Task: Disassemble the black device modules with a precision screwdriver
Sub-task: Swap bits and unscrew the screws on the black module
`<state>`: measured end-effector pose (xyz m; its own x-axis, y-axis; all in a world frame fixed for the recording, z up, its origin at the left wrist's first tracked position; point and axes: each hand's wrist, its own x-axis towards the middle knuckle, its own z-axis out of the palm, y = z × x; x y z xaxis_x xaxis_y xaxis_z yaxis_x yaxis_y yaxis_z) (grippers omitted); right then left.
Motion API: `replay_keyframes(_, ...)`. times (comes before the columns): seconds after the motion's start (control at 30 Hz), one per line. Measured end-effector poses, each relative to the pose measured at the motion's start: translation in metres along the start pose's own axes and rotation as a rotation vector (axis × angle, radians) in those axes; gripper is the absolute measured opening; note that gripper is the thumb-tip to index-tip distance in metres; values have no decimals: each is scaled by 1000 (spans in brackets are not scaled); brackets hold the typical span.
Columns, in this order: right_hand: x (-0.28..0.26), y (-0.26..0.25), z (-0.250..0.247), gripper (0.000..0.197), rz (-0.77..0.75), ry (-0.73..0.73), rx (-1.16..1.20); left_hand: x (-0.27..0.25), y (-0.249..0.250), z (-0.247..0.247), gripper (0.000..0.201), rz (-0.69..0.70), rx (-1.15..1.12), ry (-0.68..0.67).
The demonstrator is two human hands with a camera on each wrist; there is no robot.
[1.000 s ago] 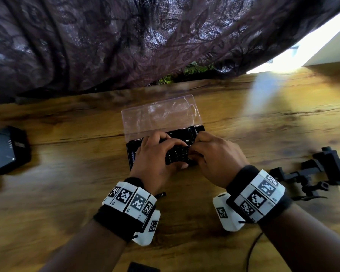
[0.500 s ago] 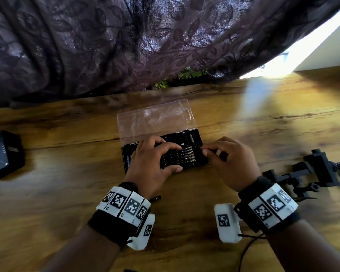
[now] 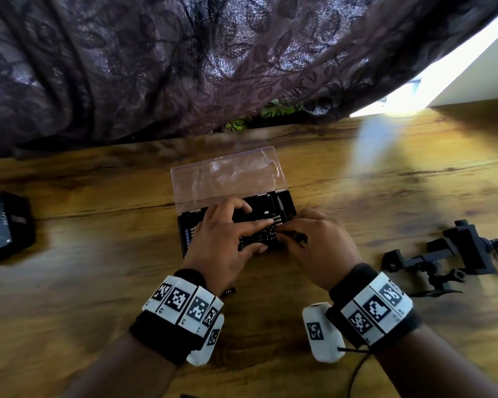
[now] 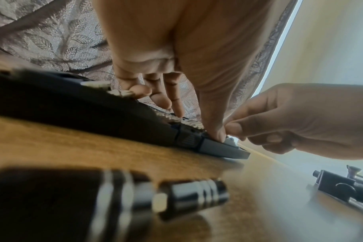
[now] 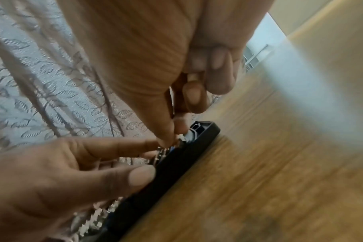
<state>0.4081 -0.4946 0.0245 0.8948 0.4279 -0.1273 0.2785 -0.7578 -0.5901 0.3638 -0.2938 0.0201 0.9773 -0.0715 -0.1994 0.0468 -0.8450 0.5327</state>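
- Screwdriver bit case (image 3: 184,234) lying on the wooden table (image 3: 98,282), clear lid (image 3: 227,176) swung open toward the curtain (image 3: 184,67); rows of metal bits (image 3: 273,222) standing in the black tray.
- Left hand (image 3: 222,242) spread over the case, fingers nearly straight across the bit rows, thumb (image 5: 139,176) pressed on the near edge of the tray; holding the case down, nothing grasped.
- Right hand (image 3: 319,248) at the right end of the case, fingers curled; thumb and forefinger tips (image 5: 166,139) pinched together at the last bits by the tray corner. Held item too small and hidden to name; possibly a single bit, cannot tell for sure.
- In the left wrist view, same pinch seen from the side: left fingertip (image 4: 215,134) and right knuckles (image 4: 300,117) meeting at the tray end.
- Screwdriver handle (image 4: 186,194), black with silver rings, lying on the table near the left wrist, in front of the case, untouched; blurred.
- One black device module (image 3: 3,225) at the far left edge of the table, well apart from both hands.
- Black clamp-like assembly (image 3: 457,251) on the right side of the table, beyond the right wrist, also untouched.
- Marker-covered bands (image 3: 184,305) on both wrists.
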Motion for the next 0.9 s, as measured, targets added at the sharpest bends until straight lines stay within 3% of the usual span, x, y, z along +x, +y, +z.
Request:
replay_keyframes(0.17, 6, -9, -3, 8, 129, -72, 173, 1, 0, 0, 44, 2, 27, -17)
replay_keyframes(0.3, 11, -13, -1, 5, 160, -95, 153, 2, 0, 0, 42, -2, 17, -20)
replay_keyframes(0.63, 5, -14, 2, 4, -130, -19, -32, 2, 0, -2, 41, 7, 21, -19)
replay_keyframes(0.8, 6, -13, 3, 11, -13, -57, -13, 3, 0, -1, 40, 13, 0, 3)
replay_keyframes(0.9, 8, -10, 4, 8, -18, -22, 36, 3, -1, 0, 40, 13, 7, -3)
